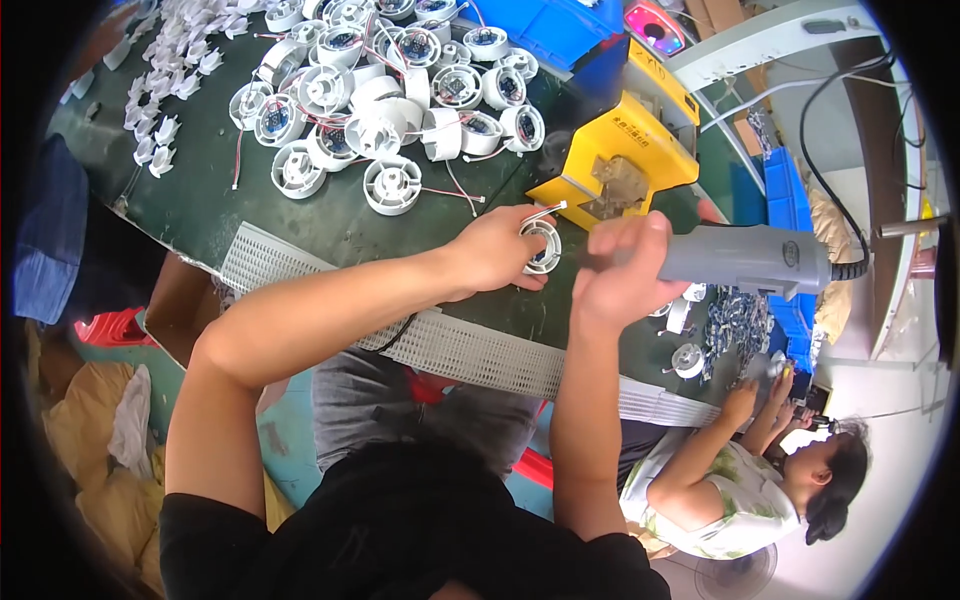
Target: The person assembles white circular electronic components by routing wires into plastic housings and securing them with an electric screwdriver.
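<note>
My left hand (495, 250) grips a small round white plastic housing (543, 246) with red and white wires, pressed against the dark green bench (330, 225). My right hand (620, 268) holds a grey electric screwdriver (745, 258) by its body, its end hidden behind my fingers right beside the housing. A black coiled cable (850, 265) runs from the tool's far end.
A heap of white round housings (390, 90) with wires lies at the bench's back, small white parts (165, 90) to their left. A yellow fixture (620, 150) and blue bins (560, 25) stand behind. White slotted cable duct (470, 350) edges the bench. Another person (740, 490) works at lower right.
</note>
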### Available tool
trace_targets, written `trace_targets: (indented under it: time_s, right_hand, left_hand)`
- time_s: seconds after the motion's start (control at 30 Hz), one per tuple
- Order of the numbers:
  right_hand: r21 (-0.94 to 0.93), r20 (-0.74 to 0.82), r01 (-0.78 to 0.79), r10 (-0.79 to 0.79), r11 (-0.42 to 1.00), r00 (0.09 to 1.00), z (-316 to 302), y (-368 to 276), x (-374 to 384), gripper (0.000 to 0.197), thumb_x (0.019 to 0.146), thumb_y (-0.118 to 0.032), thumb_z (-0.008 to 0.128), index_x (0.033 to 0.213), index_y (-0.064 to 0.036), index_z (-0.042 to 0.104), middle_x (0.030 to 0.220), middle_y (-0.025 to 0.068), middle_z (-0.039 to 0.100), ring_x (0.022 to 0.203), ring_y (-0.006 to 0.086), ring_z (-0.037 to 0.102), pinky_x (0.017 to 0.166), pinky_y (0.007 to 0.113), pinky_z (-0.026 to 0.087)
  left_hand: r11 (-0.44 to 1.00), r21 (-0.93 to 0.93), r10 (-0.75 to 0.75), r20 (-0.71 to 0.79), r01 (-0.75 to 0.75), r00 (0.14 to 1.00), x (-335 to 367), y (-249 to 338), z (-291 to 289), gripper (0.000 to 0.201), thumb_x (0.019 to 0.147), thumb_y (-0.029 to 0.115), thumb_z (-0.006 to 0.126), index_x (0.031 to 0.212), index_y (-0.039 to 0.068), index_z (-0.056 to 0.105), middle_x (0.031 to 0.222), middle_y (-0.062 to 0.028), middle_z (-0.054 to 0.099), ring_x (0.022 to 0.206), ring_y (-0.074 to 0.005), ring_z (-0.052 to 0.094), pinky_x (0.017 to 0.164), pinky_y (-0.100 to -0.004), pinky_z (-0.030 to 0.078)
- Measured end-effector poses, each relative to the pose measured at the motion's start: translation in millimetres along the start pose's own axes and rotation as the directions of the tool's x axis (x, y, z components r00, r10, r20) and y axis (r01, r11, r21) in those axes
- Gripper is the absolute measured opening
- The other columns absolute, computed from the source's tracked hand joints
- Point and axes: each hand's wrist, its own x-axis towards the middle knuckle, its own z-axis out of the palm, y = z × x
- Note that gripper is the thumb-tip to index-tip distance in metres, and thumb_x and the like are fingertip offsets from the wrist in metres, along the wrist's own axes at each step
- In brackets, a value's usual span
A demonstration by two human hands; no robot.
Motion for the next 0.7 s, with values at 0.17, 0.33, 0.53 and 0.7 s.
trace_targets:
  time_s: [0.17,0.33,0.53,0.7]
  right_hand:
    - [-0.015,0.023,-0.018,0.019,1.000,1.000,1,4,-6,0.050,0.090,-0.003,0.050,0.135,-0.0068,0.030,0.056,0.0026,0.040,0.042,0.0133,0.039,0.040,0.029,0.037]
    - [-0.022,0.040,-0.044,0.045,0.999,0.998,1,9,-10,0.050,0.091,-0.004,0.051,0.136,-0.0054,0.029,0.055,0.0031,0.040,0.043,0.0133,0.041,0.040,0.029,0.038]
    - [-0.065,0.089,-0.013,0.019,0.998,0.996,-2,16,-13,0.050,0.091,-0.003,0.051,0.135,-0.0031,0.028,0.057,0.0046,0.042,0.043,0.0144,0.044,0.042,0.030,0.041]
    - [-0.053,0.200,0.020,-0.009,0.998,0.980,-8,16,-16,0.048,0.088,-0.001,0.052,0.130,0.0000,0.028,0.062,0.0088,0.051,0.046,0.0151,0.049,0.048,0.030,0.044]
  left_hand:
    - [1.000,0.003,0.001,0.014,-0.001,1.000,1,-1,1,0.033,0.099,0.009,0.046,0.129,-0.003,0.047,0.112,-0.0140,0.059,0.090,-0.0226,0.066,0.082,-0.0357,0.060]
    - [0.999,-0.002,0.036,-0.008,-0.036,0.999,1,-5,0,0.032,0.096,0.007,0.046,0.126,-0.003,0.048,0.102,-0.0133,0.059,0.084,-0.0209,0.066,0.076,-0.0331,0.060]
    - [1.000,-0.006,0.029,-0.039,-0.029,0.999,-1,-2,3,0.029,0.096,0.007,0.046,0.122,-0.003,0.050,0.103,-0.0122,0.057,0.084,-0.0224,0.066,0.076,-0.0342,0.061]
    - [0.998,0.017,0.064,-0.013,-0.064,0.998,-2,-1,5,0.028,0.096,0.007,0.046,0.122,-0.002,0.052,0.110,-0.0142,0.059,0.088,-0.0218,0.066,0.076,-0.0346,0.061]
